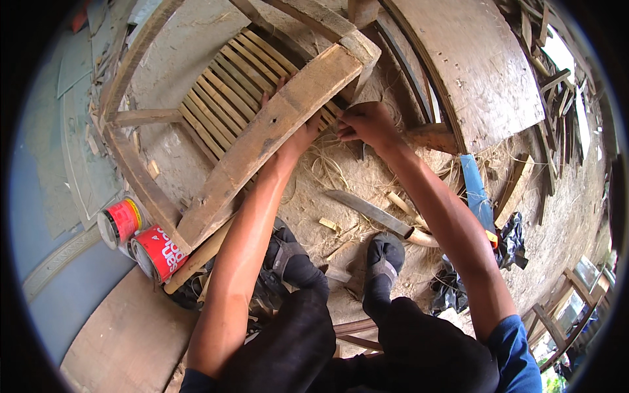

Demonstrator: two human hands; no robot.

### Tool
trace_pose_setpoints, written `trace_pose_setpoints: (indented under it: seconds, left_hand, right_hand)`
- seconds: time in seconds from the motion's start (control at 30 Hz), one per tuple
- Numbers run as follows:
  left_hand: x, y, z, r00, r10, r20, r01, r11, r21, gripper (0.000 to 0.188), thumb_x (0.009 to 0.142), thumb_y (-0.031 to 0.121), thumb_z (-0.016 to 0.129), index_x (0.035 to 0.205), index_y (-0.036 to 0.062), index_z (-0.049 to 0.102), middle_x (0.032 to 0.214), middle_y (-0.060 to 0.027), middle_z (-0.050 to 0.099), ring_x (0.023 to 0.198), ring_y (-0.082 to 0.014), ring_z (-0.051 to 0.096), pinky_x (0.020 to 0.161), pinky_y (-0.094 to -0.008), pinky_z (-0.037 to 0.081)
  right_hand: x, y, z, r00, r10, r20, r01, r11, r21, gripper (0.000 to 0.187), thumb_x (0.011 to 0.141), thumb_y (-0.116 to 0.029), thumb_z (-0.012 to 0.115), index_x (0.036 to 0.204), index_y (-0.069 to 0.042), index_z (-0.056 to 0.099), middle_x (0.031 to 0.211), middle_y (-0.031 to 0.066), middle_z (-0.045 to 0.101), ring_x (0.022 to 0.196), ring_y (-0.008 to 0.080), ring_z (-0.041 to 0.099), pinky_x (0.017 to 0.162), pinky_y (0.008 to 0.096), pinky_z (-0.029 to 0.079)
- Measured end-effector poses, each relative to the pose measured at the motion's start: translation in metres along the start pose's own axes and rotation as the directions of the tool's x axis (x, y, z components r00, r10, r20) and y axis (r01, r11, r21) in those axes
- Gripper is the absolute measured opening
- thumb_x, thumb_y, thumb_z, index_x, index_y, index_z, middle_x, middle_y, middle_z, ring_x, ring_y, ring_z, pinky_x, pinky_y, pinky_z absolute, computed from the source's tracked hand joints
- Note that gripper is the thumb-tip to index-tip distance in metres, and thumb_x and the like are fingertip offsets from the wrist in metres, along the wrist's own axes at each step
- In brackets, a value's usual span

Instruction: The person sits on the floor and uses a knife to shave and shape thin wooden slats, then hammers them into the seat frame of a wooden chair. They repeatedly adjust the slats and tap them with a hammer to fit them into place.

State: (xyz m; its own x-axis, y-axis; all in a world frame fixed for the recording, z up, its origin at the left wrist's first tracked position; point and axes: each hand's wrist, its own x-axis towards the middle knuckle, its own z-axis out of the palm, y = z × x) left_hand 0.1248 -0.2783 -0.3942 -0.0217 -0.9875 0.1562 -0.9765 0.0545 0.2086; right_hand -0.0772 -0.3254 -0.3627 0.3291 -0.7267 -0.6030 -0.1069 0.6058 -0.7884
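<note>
A wooden frame (pixel 275 121) with thick, worn beams stands tilted before me, and a panel of bamboo slats (pixel 226 92) lies inside it. My left hand (pixel 300 139) reaches behind the front beam and is closed round the slats' edge; the beam hides its middle, and some fingertips show on the slats beyond. Close by on the right, my right hand (pixel 370 124) is closed with bent fingers at the slat ends. What those fingers pinch is too small to make out. Thin pale strands (pixel 324 170) hang and lie below both hands.
A long-bladed knife (pixel 370 213) with a wooden handle lies between my feet and the frame. Two red cans (pixel 157 252) stand at left. A blue-bladed saw (pixel 477 190), black plastic (pixel 511 242) and scrap wood (pixel 514 190) lie at right, below a plywood board (pixel 468 72).
</note>
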Motion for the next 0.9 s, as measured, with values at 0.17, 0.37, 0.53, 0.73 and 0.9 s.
trace_pose_setpoints:
  seconds: [0.17, 0.37, 0.53, 0.73, 0.9]
  left_hand:
    - [0.002, 0.0, 0.003, 0.997, 0.019, -0.072, -0.016, 0.999, 0.041, 0.069, 0.088, 0.04, 0.072, 0.145, 0.0046, 0.054, 0.145, -0.0236, 0.053, 0.136, -0.0392, 0.05, 0.114, -0.0586, 0.037]
    - [0.0, 0.005, -0.001, 0.98, 0.041, -0.193, -0.043, 0.999, -0.004, 0.056, 0.096, 0.035, 0.065, 0.141, 0.0021, 0.057, 0.125, -0.0239, 0.064, 0.116, -0.0422, 0.061, 0.102, -0.0532, 0.047]
    - [-0.001, 0.008, -0.006, 0.989, 0.005, -0.147, -0.007, 1.0, -0.014, 0.052, 0.101, 0.036, 0.059, 0.14, 0.0013, 0.058, 0.116, -0.0218, 0.07, 0.108, -0.0419, 0.065, 0.096, -0.0516, 0.051]
    - [0.0, 0.01, -0.013, 0.978, 0.052, -0.204, -0.064, 0.997, -0.051, 0.053, 0.101, 0.036, 0.058, 0.138, -0.0034, 0.056, 0.121, -0.0308, 0.065, 0.112, -0.0481, 0.063, 0.098, -0.0539, 0.049]
    - [-0.005, 0.014, -0.025, 0.986, -0.034, -0.162, -0.018, 0.951, -0.31, 0.053, 0.101, 0.03, 0.06, 0.14, -0.0055, 0.053, 0.125, -0.0344, 0.062, 0.12, -0.0497, 0.059, 0.103, -0.0543, 0.046]
  right_hand:
    - [-0.002, 0.003, 0.0, 0.998, -0.065, -0.008, 0.062, 0.978, -0.199, 0.034, 0.098, -0.022, 0.073, 0.099, 0.012, 0.071, 0.087, 0.0176, 0.075, 0.073, 0.0219, 0.076, 0.066, 0.032, 0.066]
    - [-0.017, 0.001, -0.001, 0.951, -0.308, -0.015, 0.263, 0.837, -0.479, 0.036, 0.1, -0.026, 0.069, 0.111, 0.008, 0.069, 0.086, 0.0171, 0.075, 0.073, 0.0184, 0.075, 0.066, 0.0304, 0.062]
    - [-0.06, -0.019, -0.01, 0.936, -0.343, -0.078, 0.211, 0.725, -0.655, 0.041, 0.097, -0.037, 0.069, 0.113, 0.001, 0.071, 0.098, 0.0179, 0.075, 0.085, 0.0258, 0.074, 0.076, 0.037, 0.058]
    - [-0.097, -0.025, -0.022, 0.935, -0.354, -0.039, 0.271, 0.778, -0.566, 0.041, 0.101, -0.035, 0.067, 0.117, 0.002, 0.068, 0.092, 0.0138, 0.075, 0.08, 0.0185, 0.072, 0.07, 0.0326, 0.056]
    - [-0.115, -0.007, -0.038, 0.942, -0.331, -0.062, 0.274, 0.861, -0.428, 0.036, 0.102, -0.03, 0.067, 0.116, 0.003, 0.068, 0.094, 0.0117, 0.076, 0.081, 0.0175, 0.071, 0.068, 0.0284, 0.056]
